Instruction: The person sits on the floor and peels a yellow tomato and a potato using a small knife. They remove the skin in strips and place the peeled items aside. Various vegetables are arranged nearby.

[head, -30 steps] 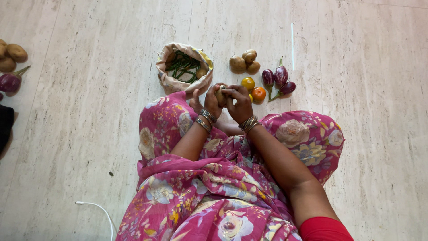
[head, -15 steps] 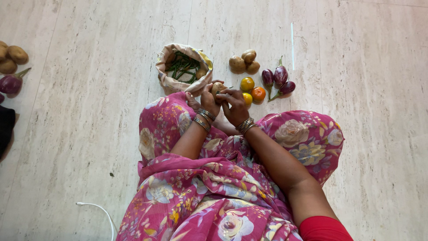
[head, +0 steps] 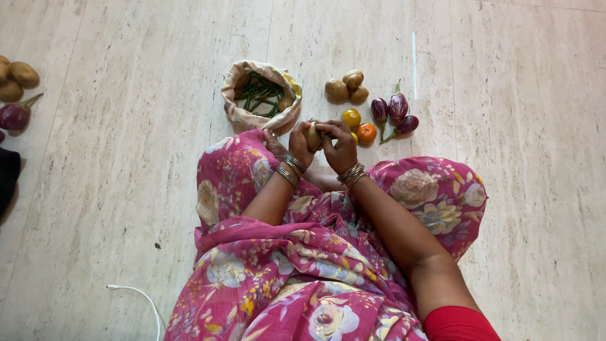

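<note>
I sit cross-legged on a pale stone floor in pink flowered cloth. My left hand [head: 295, 143] and my right hand [head: 339, 146] meet in front of my knees, both wrapped around a small brown potato [head: 312, 134]. Metal bangles ring both wrists. Just beyond the hands lie tomatoes [head: 358, 125], yellow and orange. Further right are three small purple eggplants [head: 396, 113]. A pile of three potatoes [head: 346, 88] rests behind the tomatoes.
A rolled-down cloth bag [head: 243, 117] holding green beans [head: 260, 93] stands ahead to the left. More potatoes [head: 17, 79] and an eggplant [head: 15, 116] lie at the far left edge beside a dark object [head: 7, 180]. A white cable [head: 142, 298] curls near my left side.
My hands have turned the potato between them and shifted slightly; both keep hold of it. Everything on the floor stays in place.
</note>
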